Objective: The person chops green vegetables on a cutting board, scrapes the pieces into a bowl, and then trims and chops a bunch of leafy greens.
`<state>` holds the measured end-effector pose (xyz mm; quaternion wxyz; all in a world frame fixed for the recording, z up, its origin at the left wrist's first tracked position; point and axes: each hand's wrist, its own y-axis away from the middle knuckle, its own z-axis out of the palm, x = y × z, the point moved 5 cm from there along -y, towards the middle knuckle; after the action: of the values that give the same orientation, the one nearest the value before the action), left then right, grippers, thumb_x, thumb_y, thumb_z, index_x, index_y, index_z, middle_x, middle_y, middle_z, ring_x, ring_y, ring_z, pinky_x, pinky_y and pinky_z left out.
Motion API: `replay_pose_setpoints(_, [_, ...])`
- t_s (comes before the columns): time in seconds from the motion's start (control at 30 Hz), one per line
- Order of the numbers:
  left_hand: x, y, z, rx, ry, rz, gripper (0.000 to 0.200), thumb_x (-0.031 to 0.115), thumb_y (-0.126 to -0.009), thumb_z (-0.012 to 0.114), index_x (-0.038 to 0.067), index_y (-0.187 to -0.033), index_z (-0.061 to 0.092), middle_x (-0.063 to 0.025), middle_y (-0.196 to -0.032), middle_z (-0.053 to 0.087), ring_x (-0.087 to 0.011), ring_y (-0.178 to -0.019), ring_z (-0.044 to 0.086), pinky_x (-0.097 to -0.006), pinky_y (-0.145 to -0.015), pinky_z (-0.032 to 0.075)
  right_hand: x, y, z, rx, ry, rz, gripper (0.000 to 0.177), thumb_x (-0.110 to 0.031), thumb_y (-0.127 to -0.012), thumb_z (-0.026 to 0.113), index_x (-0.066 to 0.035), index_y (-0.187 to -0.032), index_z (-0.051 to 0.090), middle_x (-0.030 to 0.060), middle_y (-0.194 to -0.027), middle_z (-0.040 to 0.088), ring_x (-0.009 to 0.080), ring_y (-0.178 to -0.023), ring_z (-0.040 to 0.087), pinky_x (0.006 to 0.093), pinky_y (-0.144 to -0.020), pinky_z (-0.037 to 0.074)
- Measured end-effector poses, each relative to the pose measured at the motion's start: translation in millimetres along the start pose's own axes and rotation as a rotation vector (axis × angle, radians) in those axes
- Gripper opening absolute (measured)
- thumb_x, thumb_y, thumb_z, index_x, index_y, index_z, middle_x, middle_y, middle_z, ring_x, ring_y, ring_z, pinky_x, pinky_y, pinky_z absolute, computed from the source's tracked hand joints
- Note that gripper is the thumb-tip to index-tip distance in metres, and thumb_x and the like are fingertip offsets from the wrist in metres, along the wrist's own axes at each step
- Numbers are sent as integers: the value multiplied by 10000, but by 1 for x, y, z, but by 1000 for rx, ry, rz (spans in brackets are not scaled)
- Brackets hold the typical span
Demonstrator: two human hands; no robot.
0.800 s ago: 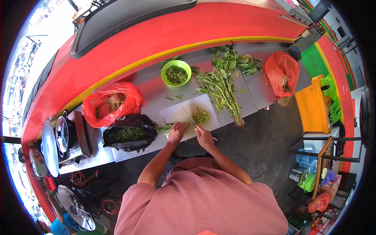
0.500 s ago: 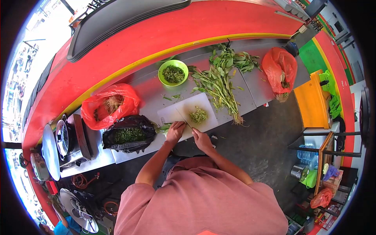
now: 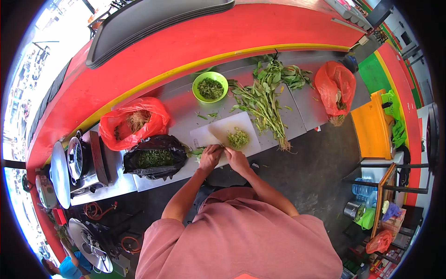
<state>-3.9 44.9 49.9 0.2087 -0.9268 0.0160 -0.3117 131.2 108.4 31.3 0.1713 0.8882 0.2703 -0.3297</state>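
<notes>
My left hand [image 3: 210, 157] is closed on a bunch of leafy greens [image 3: 198, 151], whose leaves stick out on its left at the near edge of the white cutting board [image 3: 202, 134]. My right hand [image 3: 237, 159] grips a knife [image 3: 216, 136]; the blade points away and to the left over the board, close beside my left fingers. The handle is mostly hidden in my fist. A pile of chopped green stems [image 3: 238, 138] lies on the board, right of the blade. Beyond the board stands a bright green bowl [image 3: 225, 80] with chopped leaves inside.
Long leafy stalks with roots [image 3: 269, 107] lie right of the board. To the left are a black plastic bag [image 3: 174, 146] of chopped greens and a red bag [image 3: 160, 114] with roots. Another red bag [image 3: 332, 83] is far right. A stove with a pot [image 3: 76, 158] stands at the left end.
My right hand and the knife have moved slightly left, closer to my left hand. The whole view has shifted a little. The pile of chopped stems looks much the same.
</notes>
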Motion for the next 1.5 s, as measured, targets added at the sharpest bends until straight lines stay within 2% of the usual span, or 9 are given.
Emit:
replay_pose_setpoints(0.2, [-6, 5, 4, 24, 46, -18, 177, 30, -795, 722, 37, -971, 723, -80, -1026, 707, -281, -994, 657, -418, -892, 525, 11, 19, 3, 13, -8, 28, 358, -358, -1018, 495, -175, -1291, 639, 237, -866, 706, 440, -796, 692, 531, -702, 561])
replay_pose_setpoints(0.27, [-9, 7, 8, 39, 41, -29, 177, 34, -788, 731, 40, -965, 723, -79, -1024, 713, -282, -980, 664, -412, -884, 526, 8, 21, 6, -13, 115, 33, 367, -355, -1013, 506, -183, -1319, 614, 222, -850, 707, 428, -774, 697, 522, -670, 566])
replay_pose_setpoints(0.6, [-11, 8, 8, 62, 35, -72, 199, 38, -775, 747, 61, -971, 727, -56, -1017, 718, -266, -974, 667, -399, -867, 525, 6, 13, 1, -27, 59, -7, 360, -346, -1007, 520, -187, -1318, 608, 226, -839, 704, 415, -757, 702, 513, -655, 567])
replay_pose_setpoints(0.8, [-12, 10, 7, 55, 61, -64, 196, 31, -762, 754, 54, -954, 725, -66, -1008, 718, -274, -973, 669, -401, -878, 528, 6, 23, 9, 62, 94, -40, 351, -328, -1012, 518, -181, -1317, 610, 213, -815, 702, 414, -732, 695, 519, -643, 560])
replay_pose_setpoints(1.0, [-8, 7, 4, 61, 59, -42, 205, 22, -759, 747, 48, -961, 720, -73, -1019, 715, -285, -970, 669, -404, -881, 531, -9, 5, 2, -14, 123, 10, 327, -292, -1002, 540, -125, -1258, 656, 238, -840, 697, 432, -738, 684, 521, -658, 553])
replay_pose_setpoints(1.1, [-8, 8, 4, 67, 70, -73, 213, 21, -758, 746, 46, -968, 717, -76, -1029, 710, -286, -974, 667, -404, -882, 531, 3, 10, 7, -2, 33, 2, 345, -323, -1017, 508, -179, -1311, 612, 234, -848, 702, 431, -755, 690, 528, -646, 558])
replay_pose_setpoints(1.3, [-9, 9, 4, 55, 93, -65, 229, 20, -755, 742, 48, -981, 716, -77, -1033, 701, -286, -982, 662, -410, -880, 531, 2, 18, 6, 81, 33, -41, 328, -301, -1003, 542, -127, -1255, 660, 230, -839, 699, 429, -726, 682, 520, -634, 551])
replay_pose_setpoints(1.37, [-12, 12, 9, 30, 80, -71, 261, 29, -761, 736, 62, -1020, 712, -73, -1082, 689, -290, -1029, 646, -412, -903, 516, -1, 14, 8, 30, 190, -47, 332, -296, -1007, 540, -140, -1281, 642, 213, -816, 697, 414, -700, 680, 506, -611, 549])
replay_pose_setpoints(1.5, [-4, 17, 6, 31, -46, -48, 343, 26, -735, 721, 77, -1074, 707, -65, -1139, 670, -289, -1088, 621, -417, -932, 494, -4, 5, 4, 17, 223, -69, 345, -302, -1009, 537, -153, -1308, 622, 195, -787, 691, 399, -680, 677, 502, -592, 545])
